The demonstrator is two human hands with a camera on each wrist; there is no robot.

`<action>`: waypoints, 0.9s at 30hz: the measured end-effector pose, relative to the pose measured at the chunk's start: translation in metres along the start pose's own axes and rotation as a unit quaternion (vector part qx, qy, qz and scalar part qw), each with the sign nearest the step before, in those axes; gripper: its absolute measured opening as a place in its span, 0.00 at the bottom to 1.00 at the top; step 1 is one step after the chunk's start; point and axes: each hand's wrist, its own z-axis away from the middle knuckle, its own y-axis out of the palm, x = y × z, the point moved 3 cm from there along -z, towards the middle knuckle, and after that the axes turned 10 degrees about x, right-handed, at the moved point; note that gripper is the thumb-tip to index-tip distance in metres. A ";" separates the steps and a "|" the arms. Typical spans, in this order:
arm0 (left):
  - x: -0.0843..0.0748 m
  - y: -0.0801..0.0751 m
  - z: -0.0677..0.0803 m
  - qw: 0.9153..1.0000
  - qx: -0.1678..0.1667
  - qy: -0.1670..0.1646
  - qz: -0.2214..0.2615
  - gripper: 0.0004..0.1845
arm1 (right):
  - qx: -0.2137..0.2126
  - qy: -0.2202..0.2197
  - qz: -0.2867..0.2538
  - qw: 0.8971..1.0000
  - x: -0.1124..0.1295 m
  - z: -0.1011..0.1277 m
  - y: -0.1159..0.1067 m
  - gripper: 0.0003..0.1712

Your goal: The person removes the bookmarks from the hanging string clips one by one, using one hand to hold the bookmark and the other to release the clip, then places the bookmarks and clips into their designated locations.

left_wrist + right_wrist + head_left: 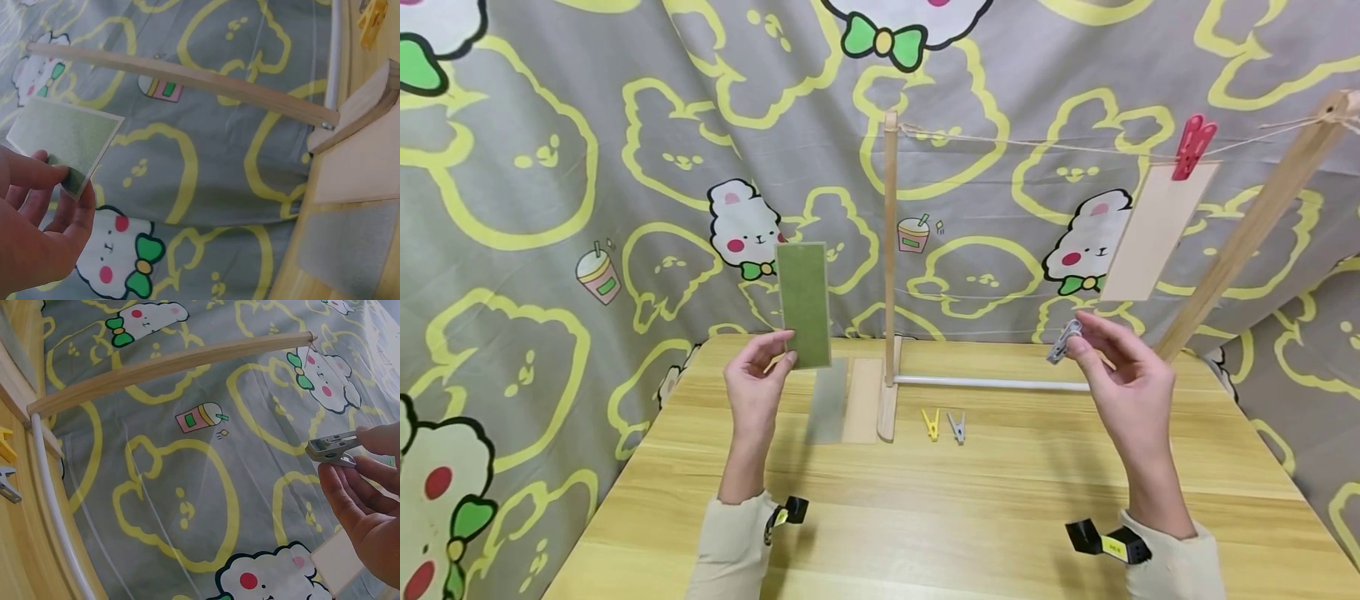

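Note:
In the head view my left hand (758, 375) pinches the lower left edge of an upright green card (803, 304) with a pale border. My right hand (1127, 367) holds a grey clothespin (1063, 342) between thumb and fingers, below a cream card (1159, 229). A red clothespin (1192, 148) fixes that cream card to a string (1037, 145) tied between two wooden posts. The right wrist view shows the grey clothespin (332, 449) gripped at its handle end, clear of any card. The left wrist view shows the green card (65, 134) between my left thumb and fingers.
A wooden post (891, 250) rises from a foot on the table (880, 517), joined to a white rod (992, 383). A grey card (829, 400) and a beige card (862, 400) lie beside it. Yellow (932, 423) and grey (957, 427) clothespins lie in front. A patterned curtain hangs behind.

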 end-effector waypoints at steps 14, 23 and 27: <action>0.018 -0.009 -0.004 0.999 0.003 -0.037 -0.022 0.16 | 0.011 0.032 0.030 0.999 -0.013 0.001 0.000 0.20; 0.027 -0.008 -0.004 0.997 0.029 -0.067 -0.033 0.17 | 0.019 0.074 0.110 0.991 -0.026 0.002 0.005 0.19; 0.033 -0.010 0.000 0.996 0.023 -0.077 -0.043 0.17 | 0.023 0.090 0.116 0.989 -0.034 0.004 0.006 0.18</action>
